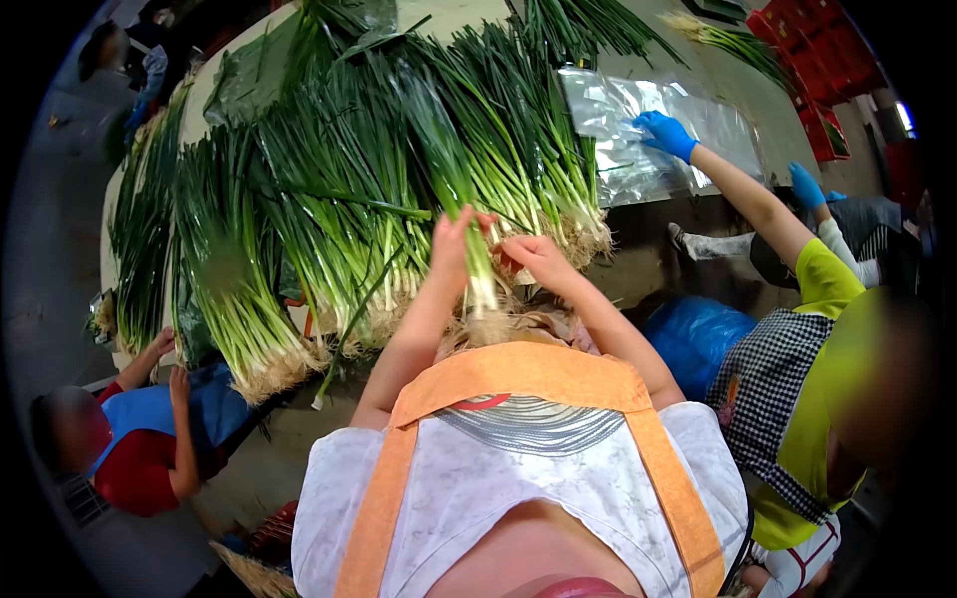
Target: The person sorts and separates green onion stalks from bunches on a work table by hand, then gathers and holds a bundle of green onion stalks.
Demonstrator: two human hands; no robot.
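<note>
A bunch of green onions (481, 279) is in front of my chest, its leaves pointing away from me and its roots blurred near my apron. My left hand (454, 249) is closed around the stalks, partly smeared by motion. Just right of the bunch is my right hand (541, 261), its fingers bent inward; whatever they pinch, if anything, is too small to make out. Thick piles of green onions (339, 179) cover the table on both sides of my hands, roots toward me.
Grey bands (538, 427) hang across my chest under an orange apron (518, 374). At right, a co-worker's blue-gloved hand (666, 135) rests on clear plastic bags (608, 105). Another person (140, 439) works at left. Red crates (817, 50) stand at the far right.
</note>
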